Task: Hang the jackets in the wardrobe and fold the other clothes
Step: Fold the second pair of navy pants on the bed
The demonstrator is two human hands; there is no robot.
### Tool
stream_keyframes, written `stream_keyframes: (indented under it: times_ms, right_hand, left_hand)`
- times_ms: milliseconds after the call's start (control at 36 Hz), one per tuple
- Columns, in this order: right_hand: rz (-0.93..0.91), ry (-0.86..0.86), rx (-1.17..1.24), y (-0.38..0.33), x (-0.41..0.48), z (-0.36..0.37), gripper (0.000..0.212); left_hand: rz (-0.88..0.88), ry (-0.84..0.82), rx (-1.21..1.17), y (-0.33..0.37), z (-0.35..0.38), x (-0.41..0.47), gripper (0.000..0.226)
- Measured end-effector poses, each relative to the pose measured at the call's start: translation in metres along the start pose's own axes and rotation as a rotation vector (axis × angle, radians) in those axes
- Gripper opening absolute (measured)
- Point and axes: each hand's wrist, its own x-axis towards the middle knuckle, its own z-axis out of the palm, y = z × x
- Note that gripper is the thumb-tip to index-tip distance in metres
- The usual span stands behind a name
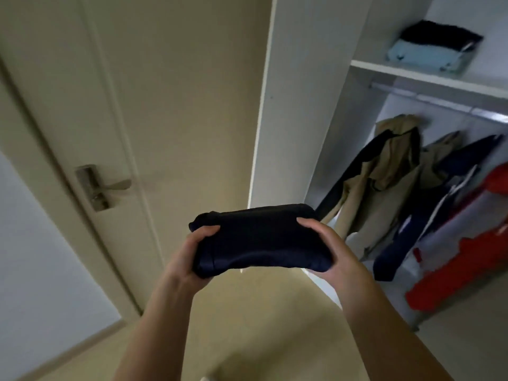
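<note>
Wardrobe shelf (428,75): folded clothes stack (434,48) on it.

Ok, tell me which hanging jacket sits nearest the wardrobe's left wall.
The beige jacket with dark trim; the navy jacket and red-and-white jacket hang further right.

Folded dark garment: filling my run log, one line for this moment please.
both hands grip folded dark garment | left hand | right hand | facing open wardrobe | jackets hung
</note>
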Motion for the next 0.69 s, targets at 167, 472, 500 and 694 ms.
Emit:
stream_keyframes:
  times_ms: [167, 472, 500, 694]
  right_hand:
    - [-0.098, 0.084, 0.136, -0.066, 0.067, -0.034, 0.046]
    - [-0.347, 0.311, 0.322, -0.234, 0.149, -0.065, 0.057]
    - [-0.385, 0.310, 0.344, -0.250, 0.152, -0.070, 0.049]
    - [-0.614, 0.342, 0.294, -0.361, 0.168, -0.118, 0.017]
  left_hand:
    - [-0.066, -0.185, 0.076, 0.035, 0.066, 0.119, 0.036]
    - [-0.084, -0.525, 0.329, 0.145, 0.241, 0.294, 0.039]
    - [-0.075, -0.554, 0.327, 0.153, 0.261, 0.303, 0.035]
    - [0.030, -0.694, 0.342, 0.182, 0.396, 0.353, 0.008]
